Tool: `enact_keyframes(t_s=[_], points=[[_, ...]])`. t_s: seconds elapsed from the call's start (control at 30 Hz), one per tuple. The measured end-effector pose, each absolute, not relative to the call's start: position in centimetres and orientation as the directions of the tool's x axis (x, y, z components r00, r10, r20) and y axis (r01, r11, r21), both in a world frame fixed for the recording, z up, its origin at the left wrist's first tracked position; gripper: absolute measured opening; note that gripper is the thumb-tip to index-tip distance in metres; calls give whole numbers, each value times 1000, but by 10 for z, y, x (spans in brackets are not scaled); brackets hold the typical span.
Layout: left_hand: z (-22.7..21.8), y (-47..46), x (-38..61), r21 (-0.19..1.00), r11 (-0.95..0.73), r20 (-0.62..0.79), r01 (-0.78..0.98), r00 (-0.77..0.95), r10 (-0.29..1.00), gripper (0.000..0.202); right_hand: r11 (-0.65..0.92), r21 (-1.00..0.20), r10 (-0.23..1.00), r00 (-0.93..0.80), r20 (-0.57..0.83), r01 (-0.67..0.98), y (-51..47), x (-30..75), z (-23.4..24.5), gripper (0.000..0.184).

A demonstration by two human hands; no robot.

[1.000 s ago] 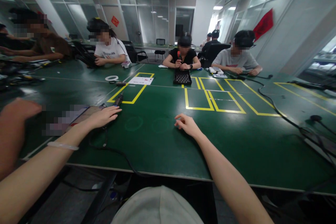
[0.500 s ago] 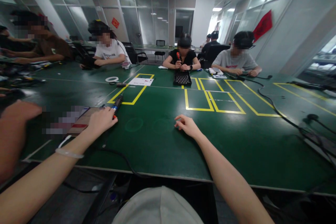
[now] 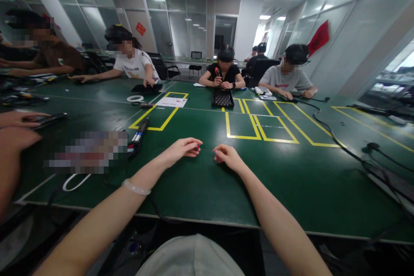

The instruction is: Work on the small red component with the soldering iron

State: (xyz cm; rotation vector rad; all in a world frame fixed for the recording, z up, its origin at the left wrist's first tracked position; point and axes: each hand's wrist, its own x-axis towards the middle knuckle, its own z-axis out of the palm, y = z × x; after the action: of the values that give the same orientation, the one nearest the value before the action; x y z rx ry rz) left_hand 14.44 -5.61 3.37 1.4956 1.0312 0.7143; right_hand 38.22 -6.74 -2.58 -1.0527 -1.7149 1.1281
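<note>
Left hand (image 3: 181,150) pinches a small red piece (image 3: 196,148) at its fingertips, right hand (image 3: 228,156) half-curled, contents unclear; hold both low over the table (image 3: 200,185), pinch firm.

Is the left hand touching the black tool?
No, the left hand sits close to the right hand, with the black tool lying apart to its left.

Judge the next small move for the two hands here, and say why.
Probably ease the left hand, pinching a small red piece, rightward to the right hand: the two sit close but apart over the green table.
</note>
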Motion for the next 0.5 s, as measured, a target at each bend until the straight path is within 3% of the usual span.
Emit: enact_keyframes(t_s=[0.13,0.3,0.4,0.5], points=[[15,-61,178,911,-280,135,303,423,896,29,158,-982,932,-343,113,105,-65,378,-28,27],[3,-70,185,649,-574,319,499,507,801,18,103,-992,927,-368,69,73,-66,376,-30,32],[1,-74,186,465,-678,391,569,555,734,14,120,-991,922,-377,87,67,-67,377,-32,32],[0,-76,187,391,-712,422,583,574,702,13,148,-986,914,-391,107,77,-68,377,-31,30]])
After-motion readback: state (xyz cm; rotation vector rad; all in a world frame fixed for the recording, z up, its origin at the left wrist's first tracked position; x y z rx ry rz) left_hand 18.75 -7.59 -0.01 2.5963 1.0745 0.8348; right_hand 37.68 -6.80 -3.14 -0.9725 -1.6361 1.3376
